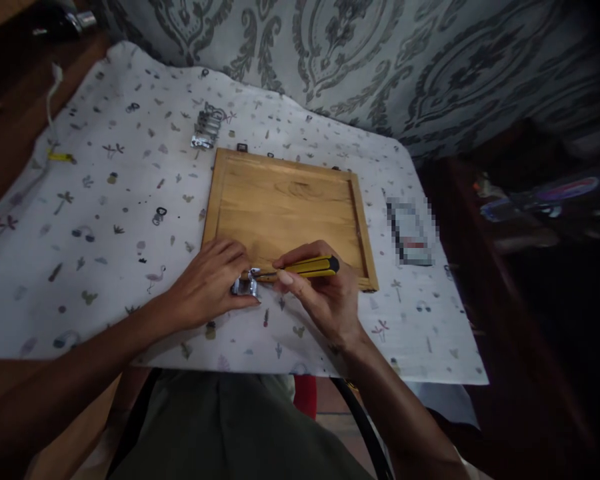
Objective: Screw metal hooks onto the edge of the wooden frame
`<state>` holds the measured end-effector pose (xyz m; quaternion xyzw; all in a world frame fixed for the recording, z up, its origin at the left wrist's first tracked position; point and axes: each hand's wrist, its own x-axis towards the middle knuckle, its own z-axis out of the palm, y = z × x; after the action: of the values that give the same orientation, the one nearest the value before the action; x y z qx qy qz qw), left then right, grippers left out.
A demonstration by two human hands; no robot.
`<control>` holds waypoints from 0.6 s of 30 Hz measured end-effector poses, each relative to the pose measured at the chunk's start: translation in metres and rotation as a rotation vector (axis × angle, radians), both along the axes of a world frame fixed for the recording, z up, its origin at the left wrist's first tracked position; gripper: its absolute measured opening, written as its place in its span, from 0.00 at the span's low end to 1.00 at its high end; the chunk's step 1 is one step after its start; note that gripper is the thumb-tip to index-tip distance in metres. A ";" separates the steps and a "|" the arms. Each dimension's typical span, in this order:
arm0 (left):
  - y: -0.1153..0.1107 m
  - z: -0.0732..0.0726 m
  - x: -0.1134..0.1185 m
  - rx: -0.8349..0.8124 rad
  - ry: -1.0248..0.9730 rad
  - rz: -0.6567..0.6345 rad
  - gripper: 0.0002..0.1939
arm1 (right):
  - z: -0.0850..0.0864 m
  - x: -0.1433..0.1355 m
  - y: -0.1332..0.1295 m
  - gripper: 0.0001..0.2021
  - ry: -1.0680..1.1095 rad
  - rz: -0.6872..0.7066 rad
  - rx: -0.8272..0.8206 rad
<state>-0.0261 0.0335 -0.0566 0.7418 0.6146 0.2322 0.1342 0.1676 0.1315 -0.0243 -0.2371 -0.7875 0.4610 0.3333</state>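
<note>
A framed wooden panel point(285, 207) lies flat on the patterned tablecloth, shaped like a small cabinet door. My left hand point(213, 283) is closed at its near left corner, fingers and thumb around a shiny metal hinge-like fitting point(246, 287) against the near edge. In my right hand point(327, 290) is a yellow and black screwdriver point(313, 267), gripped by the handle. Its thin shaft points left, and the tip meets the fitting; the exact contact is too small to make out.
Several shiny metal fittings point(207, 127) lie beyond the panel's far left corner. To the right rests a pixelated object point(413, 233). A small yellow item point(61, 157) and a pale cord point(53, 100) are at the left. A patterned wall point(330, 53) borders the table's far side.
</note>
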 end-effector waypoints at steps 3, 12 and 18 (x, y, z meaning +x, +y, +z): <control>0.000 0.002 0.000 -0.003 0.012 -0.002 0.17 | 0.003 0.003 -0.002 0.09 0.020 0.059 -0.079; 0.000 0.002 0.000 0.001 0.028 -0.003 0.15 | 0.003 -0.004 -0.003 0.05 0.054 0.122 0.015; 0.000 0.001 0.000 0.026 0.019 0.005 0.15 | 0.002 -0.012 -0.008 0.11 0.025 0.043 -0.012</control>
<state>-0.0257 0.0339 -0.0551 0.7441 0.6148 0.2333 0.1180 0.1556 0.1233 -0.0221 -0.2161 -0.7854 0.4758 0.3318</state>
